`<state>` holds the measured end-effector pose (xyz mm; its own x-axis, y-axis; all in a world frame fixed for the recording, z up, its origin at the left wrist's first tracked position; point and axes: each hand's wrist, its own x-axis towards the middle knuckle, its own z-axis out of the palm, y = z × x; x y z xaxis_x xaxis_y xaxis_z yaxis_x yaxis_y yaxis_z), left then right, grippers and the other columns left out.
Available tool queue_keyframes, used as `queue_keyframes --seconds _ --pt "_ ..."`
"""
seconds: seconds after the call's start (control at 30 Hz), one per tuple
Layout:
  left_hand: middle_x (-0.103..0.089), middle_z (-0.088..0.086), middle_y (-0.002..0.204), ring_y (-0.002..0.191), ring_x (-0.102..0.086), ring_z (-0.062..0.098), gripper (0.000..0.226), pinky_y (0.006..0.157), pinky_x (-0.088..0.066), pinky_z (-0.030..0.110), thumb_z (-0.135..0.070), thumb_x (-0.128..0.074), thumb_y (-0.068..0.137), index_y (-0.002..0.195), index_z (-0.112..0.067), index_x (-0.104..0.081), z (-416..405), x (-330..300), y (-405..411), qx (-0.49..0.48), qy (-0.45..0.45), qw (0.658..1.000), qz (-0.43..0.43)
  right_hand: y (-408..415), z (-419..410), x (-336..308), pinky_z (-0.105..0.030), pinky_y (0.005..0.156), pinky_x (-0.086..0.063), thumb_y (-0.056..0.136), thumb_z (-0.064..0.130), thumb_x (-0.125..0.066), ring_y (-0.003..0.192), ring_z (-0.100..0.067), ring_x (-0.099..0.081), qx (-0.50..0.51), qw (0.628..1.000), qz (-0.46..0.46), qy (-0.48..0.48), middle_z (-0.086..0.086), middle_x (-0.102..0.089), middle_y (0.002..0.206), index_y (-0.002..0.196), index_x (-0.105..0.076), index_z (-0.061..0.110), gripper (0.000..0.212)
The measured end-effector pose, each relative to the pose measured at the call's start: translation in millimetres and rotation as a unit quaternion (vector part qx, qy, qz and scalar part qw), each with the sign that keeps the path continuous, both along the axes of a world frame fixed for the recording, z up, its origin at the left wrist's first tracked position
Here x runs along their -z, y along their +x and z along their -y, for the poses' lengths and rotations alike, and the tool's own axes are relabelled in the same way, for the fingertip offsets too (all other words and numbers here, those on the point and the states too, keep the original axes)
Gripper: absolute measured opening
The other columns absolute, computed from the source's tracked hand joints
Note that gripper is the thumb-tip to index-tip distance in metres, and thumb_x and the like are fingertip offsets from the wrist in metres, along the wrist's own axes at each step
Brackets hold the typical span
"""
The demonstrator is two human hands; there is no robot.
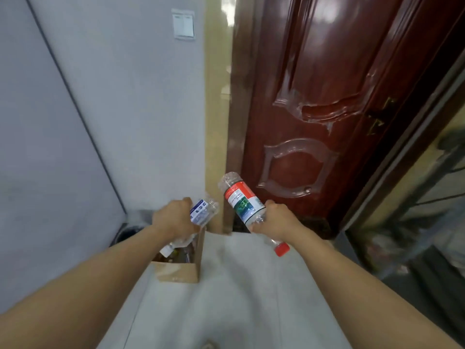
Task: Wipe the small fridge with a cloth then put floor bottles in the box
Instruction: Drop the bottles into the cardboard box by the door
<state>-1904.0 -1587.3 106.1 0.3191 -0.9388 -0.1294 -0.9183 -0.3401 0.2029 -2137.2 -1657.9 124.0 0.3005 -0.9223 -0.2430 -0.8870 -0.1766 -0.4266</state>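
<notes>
My left hand (173, 219) grips a clear plastic bottle with a blue and white label (200, 211), its white cap pointing down over the open cardboard box (176, 272). My right hand (275, 220) grips a second clear bottle with a red, white and green label (242, 201), tilted with its red cap toward me and its base up. That bottle is to the right of the box, above the pale floor. Inside the box I glimpse several dark items, partly hidden by my left forearm.
A dark red door (327, 96) stands straight ahead beside a beige frame (217, 122). A grey wall with a white switch (183, 24) runs along the left. A dark round object (128, 233) sits by the wall behind the box. Glass panels (427, 197) line the right.
</notes>
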Motion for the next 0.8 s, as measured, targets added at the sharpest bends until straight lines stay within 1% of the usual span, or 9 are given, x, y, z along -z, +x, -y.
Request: queue_keyframes --seconds 0.1,0.27,0.33,0.43,0.5,0.57,0.63,0.73,0.8 --pt "-0.060 0.001 0.101 0.079 -0.052 0.019 0.056 0.061 -0.042 0.029 -0.046 -0.068 0.071 0.116 -0.022 -0.046 39 13 22 -0.037 -0.002 0.999 -0.005 24 48 5 -0.029 0.074 -0.048 0.070 0.040 -0.073 0.098 -0.029 -0.063 -0.024 1.000 -0.010 0.001 -0.009 -0.063 0.110 0.109 -0.048 0.012 0.054" --pt "-0.062 0.003 0.107 0.083 -0.055 0.019 0.062 0.072 -0.052 0.033 -0.046 -0.072 0.069 0.119 -0.019 -0.046 106 31 61 -0.079 0.017 0.996 -0.033 69 127 12 -0.032 0.081 -0.052 0.069 0.039 -0.074 0.100 -0.028 -0.063 -0.062 0.998 -0.022 0.014 -0.007 -0.063 0.113 0.113 -0.050 0.012 0.056" --pt "-0.062 0.003 0.103 0.081 -0.055 0.020 0.060 0.073 -0.054 0.035 -0.045 -0.072 0.068 0.117 -0.019 -0.048 128 32 75 -0.102 0.020 0.994 -0.046 85 156 14 -0.029 0.078 -0.049 0.070 0.041 -0.074 0.100 -0.027 -0.062 -0.075 0.997 -0.016 0.020 -0.007 -0.063 0.112 0.114 -0.050 0.013 0.057" --pt "-0.060 0.000 0.098 0.077 -0.054 0.017 0.058 0.065 -0.049 0.030 -0.046 -0.070 0.068 0.115 -0.021 -0.047 157 34 93 -0.129 0.022 0.990 -0.044 110 196 17 -0.026 0.073 -0.044 0.069 0.042 -0.075 0.099 -0.026 -0.062 -0.099 0.994 -0.023 0.030 -0.005 -0.063 0.111 0.113 -0.051 0.015 0.057" --pt "-0.061 0.000 0.102 0.078 -0.053 0.017 0.059 0.064 -0.044 0.029 -0.048 -0.069 0.069 0.116 -0.021 -0.047 175 36 106 -0.149 0.023 0.988 -0.035 129 224 20 -0.025 0.072 -0.044 0.068 0.042 -0.075 0.095 -0.024 -0.063 -0.116 0.992 -0.023 0.033 -0.003 -0.064 0.110 0.111 -0.053 0.018 0.054" --pt "-0.062 0.002 0.105 0.082 -0.055 0.019 0.059 0.066 -0.045 0.030 -0.048 -0.069 0.070 0.117 -0.020 -0.047 192 38 118 -0.176 0.025 0.983 -0.044 149 249 25 -0.025 0.073 -0.047 0.069 0.043 -0.075 0.090 -0.022 -0.062 -0.138 0.990 -0.020 0.033 -0.002 -0.064 0.107 0.109 -0.052 0.019 0.052" --pt "-0.062 0.002 0.105 0.084 -0.056 0.020 0.059 0.068 -0.048 0.031 -0.048 -0.070 0.070 0.117 -0.020 -0.048 209 43 127 -0.207 0.029 0.976 -0.055 169 276 33 -0.025 0.073 -0.047 0.070 0.043 -0.074 0.090 -0.022 -0.062 -0.171 0.984 -0.024 0.036 -0.003 -0.062 0.108 0.113 -0.050 0.017 0.056" --pt "-0.062 0.001 0.102 0.086 -0.059 0.021 0.057 0.075 -0.054 0.036 -0.049 -0.070 0.071 0.115 -0.021 -0.049 230 51 137 -0.262 0.028 0.963 -0.063 199 317 46 -0.027 0.073 -0.050 0.070 0.037 -0.077 0.087 -0.021 -0.062 -0.215 0.975 -0.006 0.059 -0.004 -0.061 0.107 0.113 -0.049 0.017 0.055" --pt "-0.062 0.000 0.097 0.084 -0.059 0.020 0.053 0.073 -0.054 0.035 -0.050 -0.070 0.071 0.111 -0.021 -0.050 237 55 142 -0.301 0.023 0.951 -0.070 217 339 53 -0.030 0.078 -0.054 0.070 0.036 -0.076 0.089 -0.022 -0.063 -0.256 0.965 -0.006 0.062 -0.004 -0.063 0.107 0.111 -0.050 0.017 0.053"
